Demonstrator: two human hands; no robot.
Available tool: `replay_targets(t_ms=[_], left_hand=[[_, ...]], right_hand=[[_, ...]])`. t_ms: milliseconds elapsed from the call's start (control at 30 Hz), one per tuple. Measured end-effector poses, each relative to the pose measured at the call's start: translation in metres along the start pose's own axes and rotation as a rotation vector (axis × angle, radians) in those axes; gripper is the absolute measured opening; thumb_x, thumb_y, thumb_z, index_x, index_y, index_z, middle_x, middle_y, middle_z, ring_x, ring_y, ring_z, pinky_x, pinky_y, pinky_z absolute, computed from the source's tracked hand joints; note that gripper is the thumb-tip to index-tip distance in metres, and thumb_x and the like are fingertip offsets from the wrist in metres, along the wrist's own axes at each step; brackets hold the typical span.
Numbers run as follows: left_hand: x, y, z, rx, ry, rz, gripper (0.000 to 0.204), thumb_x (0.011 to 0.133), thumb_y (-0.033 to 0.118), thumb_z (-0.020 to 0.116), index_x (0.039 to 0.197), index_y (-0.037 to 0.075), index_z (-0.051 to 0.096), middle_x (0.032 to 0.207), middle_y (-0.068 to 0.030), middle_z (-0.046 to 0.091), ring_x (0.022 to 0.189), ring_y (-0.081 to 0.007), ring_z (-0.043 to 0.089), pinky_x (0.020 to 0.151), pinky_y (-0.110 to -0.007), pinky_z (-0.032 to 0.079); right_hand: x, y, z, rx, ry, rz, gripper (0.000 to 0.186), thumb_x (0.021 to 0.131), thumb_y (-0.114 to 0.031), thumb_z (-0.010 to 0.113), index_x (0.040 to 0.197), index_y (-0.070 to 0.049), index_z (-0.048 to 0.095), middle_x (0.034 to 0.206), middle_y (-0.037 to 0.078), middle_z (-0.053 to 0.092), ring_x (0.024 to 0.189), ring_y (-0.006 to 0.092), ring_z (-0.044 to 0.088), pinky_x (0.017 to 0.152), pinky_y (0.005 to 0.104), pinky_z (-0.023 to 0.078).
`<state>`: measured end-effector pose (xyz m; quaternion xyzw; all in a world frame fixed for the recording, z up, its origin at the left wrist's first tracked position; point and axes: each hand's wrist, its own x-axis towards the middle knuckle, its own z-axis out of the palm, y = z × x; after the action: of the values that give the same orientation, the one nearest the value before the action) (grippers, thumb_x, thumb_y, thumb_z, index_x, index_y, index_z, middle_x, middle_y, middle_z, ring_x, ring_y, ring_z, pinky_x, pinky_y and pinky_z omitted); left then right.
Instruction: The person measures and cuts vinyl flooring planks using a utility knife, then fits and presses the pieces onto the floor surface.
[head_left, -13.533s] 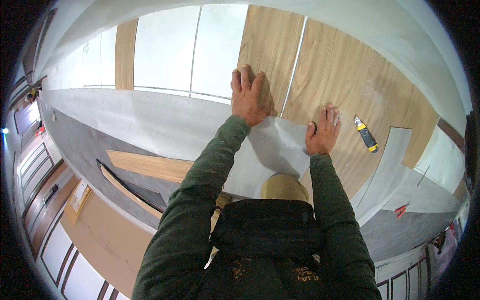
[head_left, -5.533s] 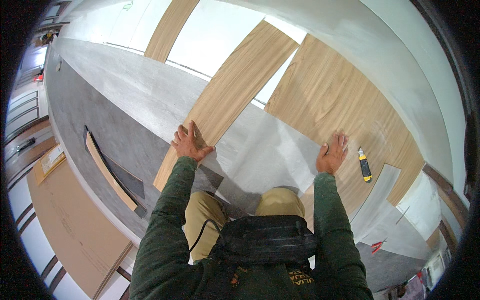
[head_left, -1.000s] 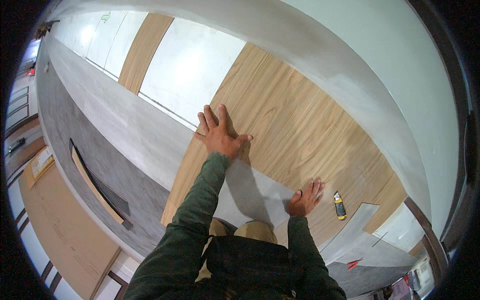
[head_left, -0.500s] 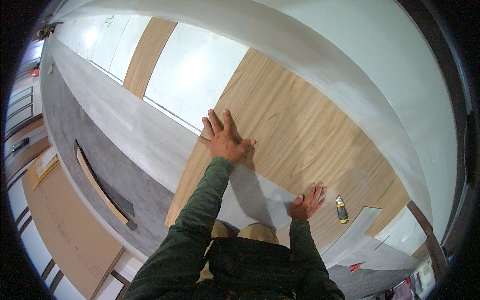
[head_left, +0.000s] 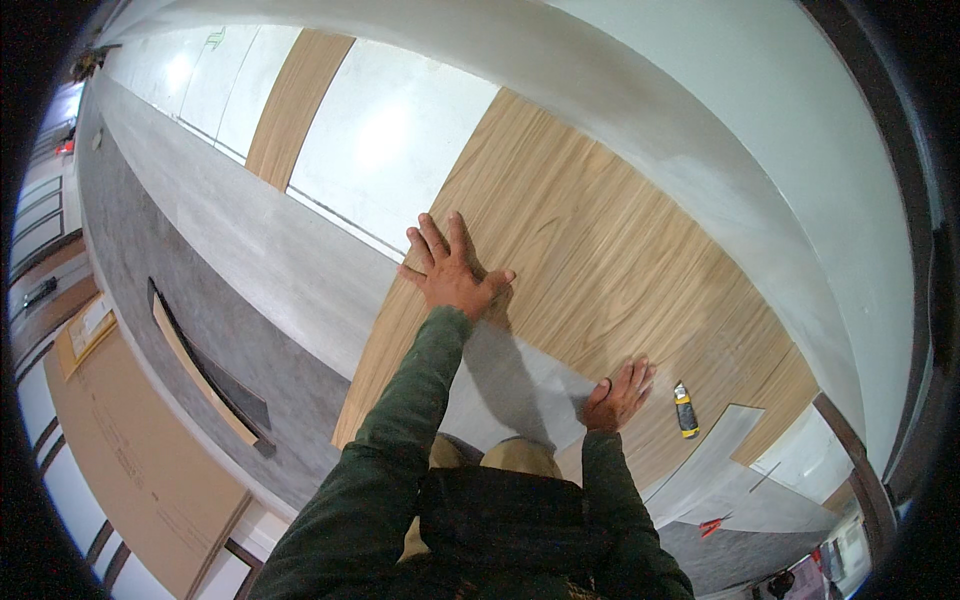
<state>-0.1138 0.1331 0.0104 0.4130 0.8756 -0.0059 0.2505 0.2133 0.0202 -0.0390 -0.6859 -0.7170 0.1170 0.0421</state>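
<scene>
My left hand point(head_left: 456, 277) lies palm down with fingers spread on the wood-look flooring planks point(head_left: 600, 240), at the left end of the laid area. My right hand point(head_left: 620, 395) presses flat near the planks' near edge, fingers stretched out and holding nothing. Just right of it, a yellow and black utility knife point(head_left: 685, 410) rests on the planks, apart from the hand. Grey sheeting point(head_left: 520, 395) shows between my two arms.
A lone wood-look strip point(head_left: 298, 110) crosses the white floor point(head_left: 390, 140) farther left. Red-handled pliers point(head_left: 712, 524) and a loose grey plank point(head_left: 712, 450) lie at the lower right. Flat cardboard point(head_left: 130, 460) and a thin curved strip point(head_left: 203, 370) are at the left. A pale wall point(head_left: 780, 130) runs along the far side.
Both hands stay pressed on the planks in nearly the same places. The whole view has shifted very slightly.
</scene>
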Motion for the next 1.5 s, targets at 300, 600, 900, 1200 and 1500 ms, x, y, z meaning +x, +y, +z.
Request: replay_targets(t_ms=[300,600,900,1200,1500], left_hand=[[-0.002,-0.004,0.007,-0.038,0.018,0.004,0.117,0.068,0.066,0.073,0.157,0.019,0.015,0.162,-0.0211,-0.005,0.147,-0.0431,-0.015,0.108,-0.071,-0.012],[-0.016,-0.017,0.040,-0.027,0.227,0.166,0.087,0.087,0.061,0.051,0.154,0.012,0.026,0.162,-0.0189,0.008,0.147,-0.0482,-0.002,0.112,-0.070,0.005],[-0.039,-0.048,0.046,-0.214,0.175,0.334,0.082,0.085,0.037,0.065,0.151,0.004,0.029,0.162,-0.0172,0.013,0.147,-0.0460,0.005,0.117,-0.060,0.013],[-0.040,-0.028,-0.009,0.056,-0.009,0.050,0.082,0.067,0.052,0.080,0.140,0.031,0.049,0.160,-0.0189,0.009,0.144,-0.0546,0.002,0.109,-0.076,0.008],[-0.033,-0.043,0.007,0.056,0.111,0.160,0.089,0.054,0.060,0.083,0.134,0.031,0.055,0.160,-0.0192,0.011,0.142,-0.0552,0.010,0.102,-0.078,0.017]], right_hand=[[0.004,0.000,-0.001,-0.009,0.068,-0.058,0.055,0.098,-0.034,0.039,0.140,0.000,0.047,0.153,0.020,0.035,0.144,0.0433,0.026,0.113,0.0585,0.021],[0.002,-0.005,-0.004,-0.022,0.074,-0.085,0.054,0.098,-0.031,0.041,0.145,-0.003,0.040,0.155,0.018,0.033,0.144,0.0423,0.025,0.112,0.0605,0.022],[0.006,-0.007,-0.008,-0.043,0.014,-0.024,0.059,0.092,-0.028,0.048,0.143,0.001,0.041,0.155,0.019,0.032,0.143,0.0422,0.026,0.113,0.0597,0.022],[0.006,0.000,-0.005,0.032,0.022,-0.063,0.055,0.093,-0.026,0.046,0.142,-0.001,0.041,0.154,0.020,0.032,0.145,0.0420,0.021,0.115,0.0598,0.017],[0.006,-0.002,-0.005,0.050,0.030,-0.060,0.056,0.090,-0.027,0.050,0.139,-0.001,0.045,0.153,0.020,0.035,0.144,0.0442,0.024,0.113,0.0613,0.019]])
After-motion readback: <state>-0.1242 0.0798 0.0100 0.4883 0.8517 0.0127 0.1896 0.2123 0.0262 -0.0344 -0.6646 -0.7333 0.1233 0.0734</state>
